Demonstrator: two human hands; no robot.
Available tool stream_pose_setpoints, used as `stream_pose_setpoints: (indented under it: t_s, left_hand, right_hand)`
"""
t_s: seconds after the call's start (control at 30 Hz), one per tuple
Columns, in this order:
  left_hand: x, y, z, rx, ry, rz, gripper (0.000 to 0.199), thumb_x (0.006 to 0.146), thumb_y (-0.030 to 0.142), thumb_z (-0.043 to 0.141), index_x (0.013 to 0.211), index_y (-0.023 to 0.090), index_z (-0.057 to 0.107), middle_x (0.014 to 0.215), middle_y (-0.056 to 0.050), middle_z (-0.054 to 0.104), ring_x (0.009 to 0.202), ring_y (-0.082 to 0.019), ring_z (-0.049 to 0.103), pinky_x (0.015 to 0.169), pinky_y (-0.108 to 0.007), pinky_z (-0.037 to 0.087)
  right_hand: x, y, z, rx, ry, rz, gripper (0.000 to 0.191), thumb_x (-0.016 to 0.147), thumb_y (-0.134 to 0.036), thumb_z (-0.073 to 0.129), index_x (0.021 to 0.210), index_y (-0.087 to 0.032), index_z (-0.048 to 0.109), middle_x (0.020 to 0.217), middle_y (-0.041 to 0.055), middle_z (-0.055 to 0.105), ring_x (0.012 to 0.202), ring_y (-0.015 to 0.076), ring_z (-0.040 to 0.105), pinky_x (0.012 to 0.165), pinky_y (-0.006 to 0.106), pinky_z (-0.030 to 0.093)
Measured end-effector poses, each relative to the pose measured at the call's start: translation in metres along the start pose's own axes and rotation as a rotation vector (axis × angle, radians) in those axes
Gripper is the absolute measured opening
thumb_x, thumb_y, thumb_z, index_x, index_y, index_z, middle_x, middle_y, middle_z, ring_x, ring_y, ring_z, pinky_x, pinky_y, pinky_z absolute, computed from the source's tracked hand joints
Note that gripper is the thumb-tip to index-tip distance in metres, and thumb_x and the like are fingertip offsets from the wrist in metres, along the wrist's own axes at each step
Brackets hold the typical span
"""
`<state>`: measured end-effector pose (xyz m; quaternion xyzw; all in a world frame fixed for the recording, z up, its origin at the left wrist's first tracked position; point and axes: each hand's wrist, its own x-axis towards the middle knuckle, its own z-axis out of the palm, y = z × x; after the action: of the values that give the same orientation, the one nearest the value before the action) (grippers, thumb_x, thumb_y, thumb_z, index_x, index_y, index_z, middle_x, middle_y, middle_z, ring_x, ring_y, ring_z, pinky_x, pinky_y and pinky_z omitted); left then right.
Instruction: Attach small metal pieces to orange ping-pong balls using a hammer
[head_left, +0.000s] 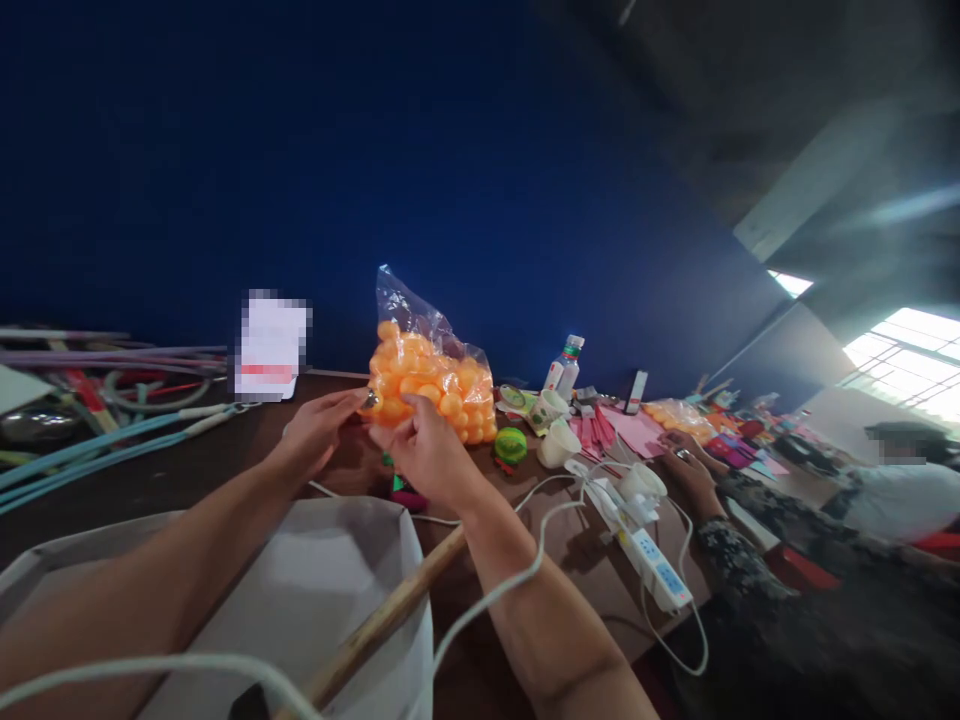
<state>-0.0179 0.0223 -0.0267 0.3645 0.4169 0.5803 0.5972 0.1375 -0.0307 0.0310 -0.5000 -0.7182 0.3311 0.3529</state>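
The clear plastic bag of glossy orange balls looked light and slippery, best held by its loose top; left hand and right hand were curled, grips unclear.

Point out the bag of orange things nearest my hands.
The upright clear bag, just beyond your left hand and right hand; the other bag lies flatter, farther right, near a co-worker's hand.

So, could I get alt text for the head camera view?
A person's left hand and right hand are close together before a clear plastic bag of orange pieces on a brown table. A white power strip and a co-worker's hand are farther right.
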Motion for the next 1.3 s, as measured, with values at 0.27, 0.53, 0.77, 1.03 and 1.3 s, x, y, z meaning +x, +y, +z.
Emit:
stream_pose_setpoints:
  t_s: [0.27,0.53,0.77,1.03,1.3]
  left_hand:
    - [0.009,-0.008,-0.007,-0.221,0.075,-0.028,0.014,0.07,0.021,0.073,0.081,0.013,0.073,0.077,-0.006,0.072,0.065,-0.016,0.066,0.06,-0.027,0.057]
    - [0.016,-0.005,-0.015,-0.312,0.128,-0.029,0.009,0.073,0.018,0.072,0.078,0.011,0.069,0.074,-0.005,0.069,0.059,-0.012,0.064,0.058,-0.024,0.059]
    - [0.016,-0.004,-0.013,-0.351,0.155,-0.05,0.005,0.076,0.014,0.069,0.078,0.01,0.068,0.075,-0.006,0.07,0.058,-0.013,0.065,0.056,-0.024,0.059]
    - [0.017,-0.003,-0.011,-0.375,0.129,-0.071,0.007,0.077,0.015,0.067,0.082,0.009,0.068,0.074,-0.004,0.07,0.061,-0.013,0.065,0.059,-0.022,0.058]
    - [0.011,-0.002,-0.01,-0.367,0.039,-0.012,0.008,0.077,0.014,0.065,0.08,0.008,0.069,0.075,-0.004,0.071,0.065,-0.014,0.067,0.061,-0.025,0.059]
  right_hand:
    - [-0.068,-0.038,0.002,-0.893,-0.831,-0.677,0.031,0.081,-0.049,0.06,0.088,-0.019,0.065,0.079,0.0032,0.069,0.07,0.018,0.062,0.051,0.027,0.036]
    - [-0.062,-0.002,0.035,-0.878,-0.905,-0.723,0.023,0.081,-0.034,0.06,0.062,-0.021,0.059,0.059,-0.0034,0.063,0.05,0.0131,0.055,0.041,0.027,0.026]
    - [-0.049,-0.028,0.008,-0.869,-0.721,-0.691,0.027,0.086,-0.044,0.051,0.08,-0.02,0.063,0.075,0.0018,0.068,0.062,0.0169,0.059,0.044,0.028,0.03]
    - [-0.016,-0.029,-0.031,-0.487,-0.149,-0.257,0.027,0.097,-0.033,0.038,0.089,-0.017,0.058,0.085,0.004,0.065,0.072,0.0132,0.057,0.062,0.024,0.038]
    - [0.004,0.0,-0.019,-0.513,0.127,-0.16,0.021,0.095,-0.027,0.04,0.082,-0.017,0.054,0.082,0.0043,0.061,0.075,0.0152,0.054,0.069,0.027,0.038]
